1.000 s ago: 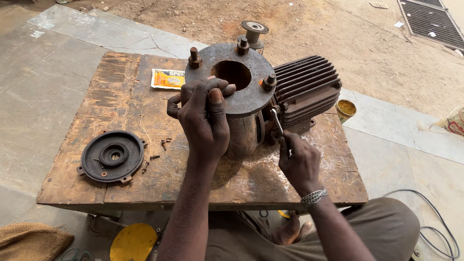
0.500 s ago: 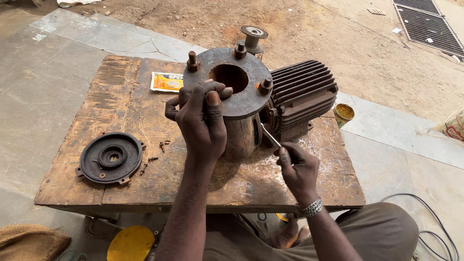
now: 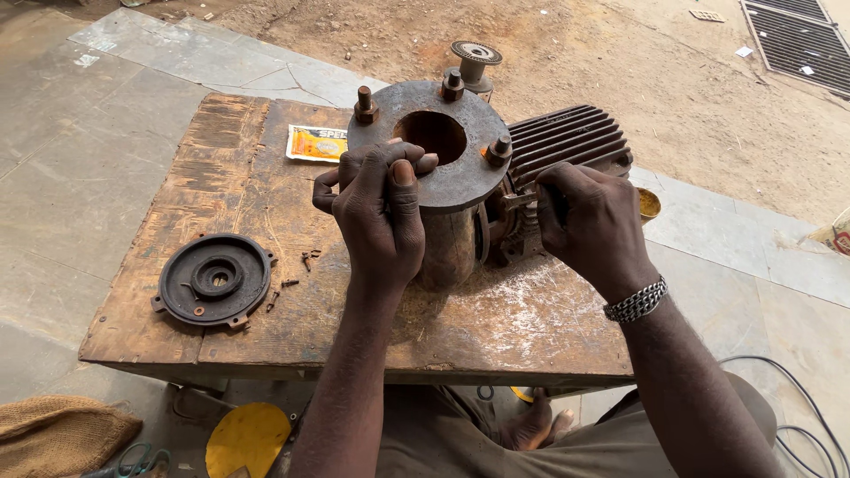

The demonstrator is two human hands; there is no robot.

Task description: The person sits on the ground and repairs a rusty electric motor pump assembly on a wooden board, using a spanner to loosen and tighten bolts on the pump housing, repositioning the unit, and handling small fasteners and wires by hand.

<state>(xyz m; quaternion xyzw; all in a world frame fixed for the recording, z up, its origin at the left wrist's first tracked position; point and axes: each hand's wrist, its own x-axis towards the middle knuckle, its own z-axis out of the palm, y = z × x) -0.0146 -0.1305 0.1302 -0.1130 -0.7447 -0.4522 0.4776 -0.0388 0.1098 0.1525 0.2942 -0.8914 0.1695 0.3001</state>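
Right hand (image 3: 591, 221) has moved up since a moment ago: it was low by the table edge with a thin tool showing, now its fingers are closed tight against the motor (image 3: 567, 146) just behind the flange (image 3: 460, 168), tool hidden. Left hand (image 3: 381, 212) stays clamped over the flange's near rim. Beyond the right knuckles sits a small tin (image 3: 649, 204) with yellow stuff inside. Left of the left fingers lies a flat yellow-orange packet (image 3: 316, 142); the round black cover (image 3: 215, 280) sits well apart.

We are at an open-air repair workshop: a worn wooden desk (image 3: 221, 159) stands on stone paving beside bare dirt, carrying a rusty finned motor (image 3: 567, 146) and its removed end cover (image 3: 215, 280).
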